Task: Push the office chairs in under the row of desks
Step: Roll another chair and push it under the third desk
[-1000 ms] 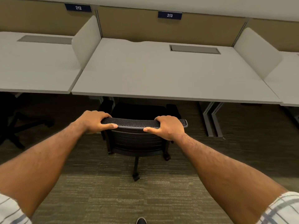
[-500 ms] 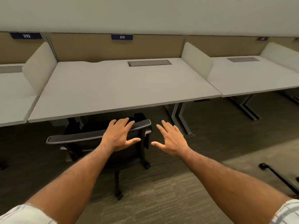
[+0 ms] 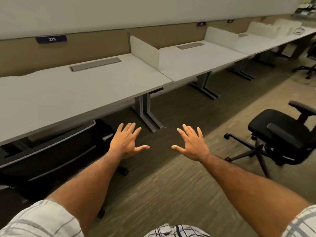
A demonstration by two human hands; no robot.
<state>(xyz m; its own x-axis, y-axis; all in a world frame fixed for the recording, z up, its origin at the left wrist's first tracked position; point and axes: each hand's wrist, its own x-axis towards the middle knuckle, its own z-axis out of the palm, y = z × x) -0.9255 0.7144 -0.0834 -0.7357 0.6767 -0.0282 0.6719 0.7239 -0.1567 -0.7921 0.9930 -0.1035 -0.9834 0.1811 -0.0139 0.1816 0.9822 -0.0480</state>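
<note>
Both hands empty, held in the air over the carpet. Left hand (image 3: 127, 142) and right hand (image 3: 191, 144) had fingers spread wide, palms down, touching nothing.

Black mesh-backed office chair with a grey rim (image 3: 51, 151) sat at my left, its seat under the pale grey tabletop (image 3: 77, 86) labelled 213; top of the backrest lay close to the tabletop's front edge. Judged this one done.

Second black padded office chair with armrests (image 3: 280, 134) stood out on the striped brown carpet (image 3: 162, 185) to my right, well apart from the desks and turned at an angle, its star base and casters showing. Judged it the next to go in, under the neighbouring white tabletop (image 3: 196, 62).

Note on method: take the top of the backrest with both hands, spaced evenly, and square the chair to the desk before pushing, so the casters track straight.

Clearances: grey metal T-legs (image 3: 147, 112) stood between the two bays, another pair (image 3: 205, 86) further right. Armrests looked tall; could catch on the front edge, so push slowly. Floor between chair and desk was open.
</note>
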